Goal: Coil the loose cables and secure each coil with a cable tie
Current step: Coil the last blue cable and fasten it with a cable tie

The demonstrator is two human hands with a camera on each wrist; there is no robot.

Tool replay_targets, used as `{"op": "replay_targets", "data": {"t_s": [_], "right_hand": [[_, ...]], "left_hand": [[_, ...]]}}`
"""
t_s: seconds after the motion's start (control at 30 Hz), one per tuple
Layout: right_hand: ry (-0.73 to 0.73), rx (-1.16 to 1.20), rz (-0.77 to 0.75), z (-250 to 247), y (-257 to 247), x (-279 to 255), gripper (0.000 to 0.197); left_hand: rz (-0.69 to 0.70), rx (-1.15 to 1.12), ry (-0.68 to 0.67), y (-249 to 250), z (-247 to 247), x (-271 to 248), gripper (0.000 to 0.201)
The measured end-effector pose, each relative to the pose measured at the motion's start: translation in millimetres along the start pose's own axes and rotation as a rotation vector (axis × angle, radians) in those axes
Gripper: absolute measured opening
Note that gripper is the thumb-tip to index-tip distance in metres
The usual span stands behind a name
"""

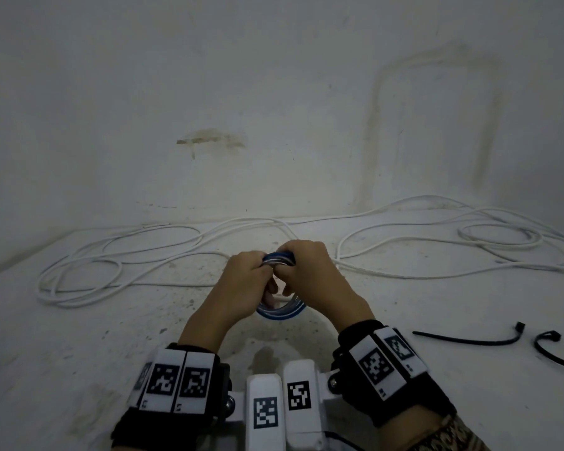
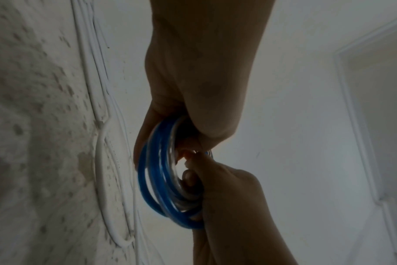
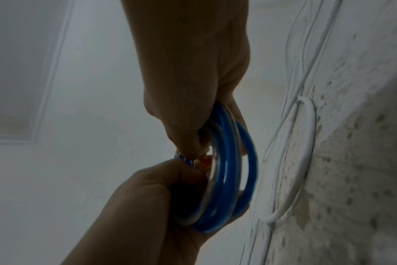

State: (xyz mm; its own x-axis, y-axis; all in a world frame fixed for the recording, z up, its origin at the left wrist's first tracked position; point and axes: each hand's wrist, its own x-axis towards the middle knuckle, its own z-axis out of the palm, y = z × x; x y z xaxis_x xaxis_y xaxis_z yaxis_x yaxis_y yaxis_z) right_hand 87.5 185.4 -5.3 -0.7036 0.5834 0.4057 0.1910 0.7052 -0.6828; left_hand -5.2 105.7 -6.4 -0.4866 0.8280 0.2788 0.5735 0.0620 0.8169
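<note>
A small coil of blue and clear cable [image 1: 282, 312] is held upright just above the speckled white surface, in the middle of the head view. My left hand [image 1: 251, 275] grips the coil's left side with fingers curled round the strands. Gripping its top right is my right hand [image 1: 303, 268], fingers through the loop. In the left wrist view the left hand [image 2: 193, 116] comes from above onto the coil [image 2: 156, 179] and the right hand [image 2: 227, 188] from below. The right wrist view shows the right hand [image 3: 193, 116] on the coil [image 3: 227, 170] with the left hand [image 3: 152, 188] below.
A long white cable [image 1: 118, 265] lies in loose loops behind my hands, running from the left to more loops at the far right [image 1: 495, 236], along a stained white wall. Two black cable ties [image 1: 469, 341] [image 1: 554, 356] lie at the right.
</note>
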Motion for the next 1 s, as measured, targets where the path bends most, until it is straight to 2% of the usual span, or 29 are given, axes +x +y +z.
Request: {"op": "replay_targets", "data": {"t_s": [0.07,0.13,0.3,0.53,0.73,1.0], "right_hand": [[0.011,0.058,0.048,0.2,1.3,1.0,0.008],[0.022,0.105,0.107,0.6,3.3,2.4,0.013],[-0.043,-0.017,0.058,1.3,6.2,5.3,0.02],[0.079,-0.081,-0.006,-6.3,20.6,6.4,0.017],[0.122,-0.075,-0.01,-3.8,24.8,9.3,0.013],[0.072,0.07,-0.071,-3.1,13.4,7.9,0.038]], "left_hand": [[-0.026,0.005,0.02,-0.8,-0.3,-0.7,0.027],[-0.052,0.011,0.051,-2.5,-1.0,-0.7,0.026],[-0.103,-0.076,0.079,0.2,0.2,-2.2,0.024],[-0.11,-0.394,-0.043,5.7,1.2,-3.7,0.02],[-0.2,-0.608,-0.073,2.3,5.1,-2.5,0.041],[-0.294,-0.907,0.016,4.7,4.7,-1.1,0.037]]}}
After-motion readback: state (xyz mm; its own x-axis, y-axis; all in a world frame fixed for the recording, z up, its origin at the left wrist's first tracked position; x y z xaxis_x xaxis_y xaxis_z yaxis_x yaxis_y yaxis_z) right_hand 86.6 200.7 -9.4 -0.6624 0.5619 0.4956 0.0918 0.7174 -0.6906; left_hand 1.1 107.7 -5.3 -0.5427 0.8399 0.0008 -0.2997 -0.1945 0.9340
